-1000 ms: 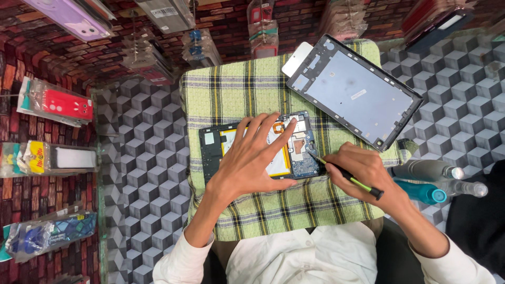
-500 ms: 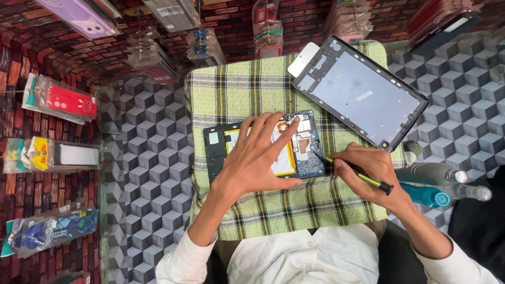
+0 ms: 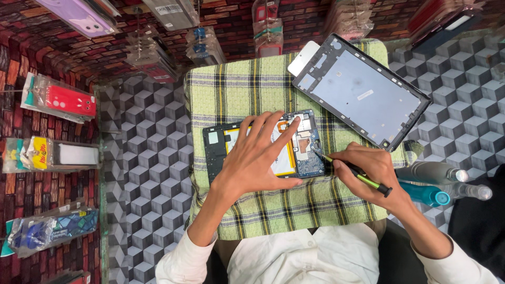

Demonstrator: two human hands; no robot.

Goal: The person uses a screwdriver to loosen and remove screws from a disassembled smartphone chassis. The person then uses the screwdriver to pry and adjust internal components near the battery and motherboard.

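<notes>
Your left hand [image 3: 261,160] lies flat, fingers spread, on the tablet [image 3: 263,147], which runs left-right mid-frame. Your right hand [image 3: 371,171], nearer its right end, grips a screwdriver [image 3: 353,174] pointing there.

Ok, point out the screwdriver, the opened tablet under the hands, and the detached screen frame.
screwdriver [image 3: 363,178], head view, on its shaft by the right hand's fingers.
opened tablet [image 3: 310,152], head view, on its exposed circuit board.
detached screen frame [image 3: 363,89], head view, on its grey inner panel.
</notes>
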